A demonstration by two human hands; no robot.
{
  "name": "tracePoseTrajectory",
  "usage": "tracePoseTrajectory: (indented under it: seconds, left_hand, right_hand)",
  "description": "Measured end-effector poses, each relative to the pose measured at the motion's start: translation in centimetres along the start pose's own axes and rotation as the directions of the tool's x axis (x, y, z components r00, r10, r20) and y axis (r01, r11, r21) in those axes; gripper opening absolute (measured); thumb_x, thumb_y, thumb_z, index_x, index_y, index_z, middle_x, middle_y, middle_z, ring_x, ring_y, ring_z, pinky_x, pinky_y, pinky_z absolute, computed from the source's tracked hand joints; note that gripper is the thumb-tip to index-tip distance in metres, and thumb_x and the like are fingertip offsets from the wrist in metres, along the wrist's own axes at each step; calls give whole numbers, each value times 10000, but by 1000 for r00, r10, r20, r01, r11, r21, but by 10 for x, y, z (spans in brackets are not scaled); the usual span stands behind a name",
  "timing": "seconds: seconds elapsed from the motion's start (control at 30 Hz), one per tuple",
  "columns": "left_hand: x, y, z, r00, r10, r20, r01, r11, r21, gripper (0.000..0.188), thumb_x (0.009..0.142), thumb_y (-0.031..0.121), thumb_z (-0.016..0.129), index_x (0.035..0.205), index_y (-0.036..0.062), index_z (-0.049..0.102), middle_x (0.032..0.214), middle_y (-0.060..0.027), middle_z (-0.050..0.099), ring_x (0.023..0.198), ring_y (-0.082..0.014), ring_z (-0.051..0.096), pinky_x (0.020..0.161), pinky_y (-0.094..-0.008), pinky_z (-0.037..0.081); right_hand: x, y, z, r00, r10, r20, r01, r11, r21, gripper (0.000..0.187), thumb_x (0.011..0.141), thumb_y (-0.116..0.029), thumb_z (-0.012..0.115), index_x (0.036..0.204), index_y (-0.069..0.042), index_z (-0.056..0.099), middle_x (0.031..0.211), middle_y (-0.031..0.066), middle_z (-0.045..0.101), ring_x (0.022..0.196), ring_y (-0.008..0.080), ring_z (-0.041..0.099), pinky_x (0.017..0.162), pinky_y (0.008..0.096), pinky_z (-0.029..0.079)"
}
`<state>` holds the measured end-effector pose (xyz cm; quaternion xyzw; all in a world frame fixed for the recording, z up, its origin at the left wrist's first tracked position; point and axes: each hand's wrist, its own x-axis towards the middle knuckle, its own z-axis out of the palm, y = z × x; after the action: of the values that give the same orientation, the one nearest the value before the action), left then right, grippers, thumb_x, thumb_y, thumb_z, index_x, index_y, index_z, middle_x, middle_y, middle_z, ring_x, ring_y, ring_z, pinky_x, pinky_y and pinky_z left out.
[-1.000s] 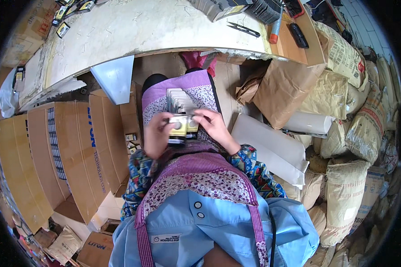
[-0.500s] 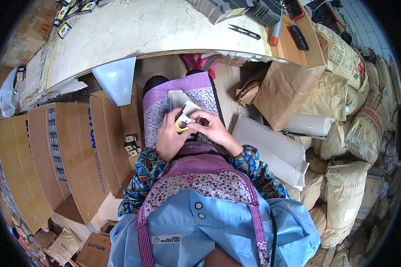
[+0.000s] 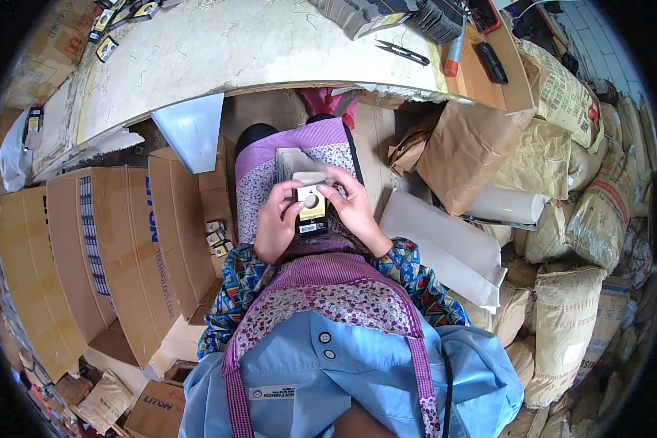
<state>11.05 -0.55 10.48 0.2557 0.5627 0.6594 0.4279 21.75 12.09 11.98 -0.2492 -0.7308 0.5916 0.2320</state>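
Over my lap, both hands hold a small black-and-yellow packaging box [image 3: 312,212] with a round dark spot in its yellow face and a pale flap at its top. My left hand [image 3: 272,222] pinches its left side between thumb and fingers. At the upper right edge, my right hand [image 3: 352,212] grips it with the thumb in front; its fingertips are smeared by motion. Just beyond the box, a stack of flat grey card pieces [image 3: 290,160] rests on the flowered apron [image 3: 254,182], partly hidden by my hands.
Ahead stands a worktable [image 3: 270,51] with thread snips [image 3: 403,52] and a stack of dark cards [image 3: 358,16] on it. Open cardboard cartons [image 3: 124,255] are at my left, one holding several small boxes [image 3: 217,239]. White rolls [image 3: 445,248] and sacks [image 3: 569,321] crowd the right.
The box has turned from a tilted position to upright, its yellow face now toward me. My hands have spread to its two sides.
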Motion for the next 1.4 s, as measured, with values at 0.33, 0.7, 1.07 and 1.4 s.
tracePoseTrajectory:
  seconds: [0.33, 0.7, 1.07, 1.4]
  left_hand:
    - [-3, -10, -3, 995, 76, -57, -73, 996, 45, 284, 837, -101, 499, 1111, -34, 470, 1030, -137, 576, 943, -170, 602, 803, -260, 480]
    - [-23, 32, -66, 991, 117, -58, -8, 502, 865, 357, 753, 130, 690, 1070, 20, 565, 955, -184, 616, 896, -329, 612, 768, -360, 488]
    - [-4, 21, 11, 977, 210, -41, -130, 735, 665, 500, 732, 190, 700, 1161, 20, 507, 1122, -239, 530, 924, -402, 560, 751, -421, 475]
    - [0, 0, -2, 995, 94, -22, -91, 991, 102, 262, 889, -33, 458, 1150, -16, 469, 965, -109, 597, 892, -134, 588, 776, -244, 456]
  right_hand:
    - [6, 3, -10, 922, 358, 149, -382, 904, 194, 86, 814, -42, 660, 885, 6, 668, 818, 17, 651, 755, 63, 562, 710, 210, 445]
    - [-18, 27, -8, 984, -48, 171, 165, 605, -779, 383, 695, -166, 711, 1023, -59, 545, 930, 136, 567, 839, 328, 556, 771, 379, 397]
    - [-5, -8, -1, 960, 165, 226, -163, 986, -27, 173, 819, -88, 656, 951, -12, 574, 909, 34, 575, 899, 103, 516, 833, 246, 408]
    - [-5, 6, 0, 988, 46, 146, -42, 999, -32, 229, 894, -83, 538, 1110, -8, 519, 883, 60, 534, 832, 149, 512, 784, 266, 415]
